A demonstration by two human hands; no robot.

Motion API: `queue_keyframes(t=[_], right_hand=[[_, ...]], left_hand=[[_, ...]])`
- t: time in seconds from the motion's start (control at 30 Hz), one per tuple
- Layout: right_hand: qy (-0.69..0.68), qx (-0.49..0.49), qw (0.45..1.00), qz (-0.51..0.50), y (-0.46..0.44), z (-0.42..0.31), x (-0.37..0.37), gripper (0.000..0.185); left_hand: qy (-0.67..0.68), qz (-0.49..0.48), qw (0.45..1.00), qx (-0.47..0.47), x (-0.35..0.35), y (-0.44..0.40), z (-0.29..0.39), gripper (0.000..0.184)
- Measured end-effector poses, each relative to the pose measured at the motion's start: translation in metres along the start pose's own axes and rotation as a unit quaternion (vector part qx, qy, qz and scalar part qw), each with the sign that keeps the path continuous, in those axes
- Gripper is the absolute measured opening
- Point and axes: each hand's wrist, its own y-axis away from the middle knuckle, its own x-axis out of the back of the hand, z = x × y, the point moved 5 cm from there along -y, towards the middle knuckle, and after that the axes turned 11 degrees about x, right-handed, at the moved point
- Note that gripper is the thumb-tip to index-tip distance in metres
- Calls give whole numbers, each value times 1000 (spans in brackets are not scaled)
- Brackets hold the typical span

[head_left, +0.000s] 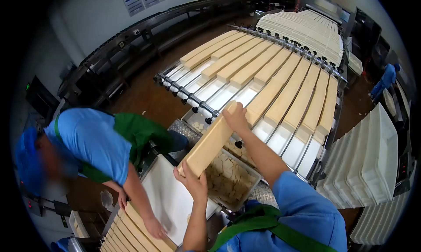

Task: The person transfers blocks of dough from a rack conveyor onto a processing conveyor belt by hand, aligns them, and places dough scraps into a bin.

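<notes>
A long pale-yellow block [209,140], which looks like firm food, lies slantwise between my two hands above the gap between the conveyor and a white work surface. My left hand [194,182] grips its near end. My right hand [236,119] is wrapped over its far end, with the fingers partly hidden. Just beyond, more long blocks [274,98] lie in lanes on the conveyor [206,90], parted by thin metal rails. Under my forearms stands a bin of pale broken scraps [230,177].
At left a co-worker [94,133] leans over the white work surface [164,195], hands at a row of cut blocks [136,228]. Stacked white crates [364,160] stand at right. Another person [386,81] is farther back. A dark conveyor frame [166,30] runs along the wall.
</notes>
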Motion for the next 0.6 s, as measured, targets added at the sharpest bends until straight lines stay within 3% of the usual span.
queue_keyframes(t=[0.17, 0.2, 0.23, 0.27, 0.37, 0.47, 0.6], right_hand=[[33, -37, 999, -2, -69, 33, 17, 77], [95, -45, 993, -50, -82, 41, 19, 74], [157, -51, 981, -98, -95, 52, 19, 73], [252, 2, 958, -138, -110, 63, 13, 67], [308, 28, 931, -195, -143, 86, 16, 62], [323, 21, 928, -186, -167, 99, 20, 59], [305, -30, 926, -220, -184, 112, 21, 62]], left_hand=[[-21, -25, 997, -74, -39, -42, 53, 73], [-42, -20, 993, -105, -48, -51, 57, 73], [-47, -16, 994, -102, -56, -61, 58, 73], [-21, -53, 993, -103, -65, -71, 58, 72], [17, -113, 987, -115, -87, -97, 51, 69], [106, -226, 966, -61, -108, -109, 45, 67], [126, -242, 960, -58, -123, -118, 46, 66]])
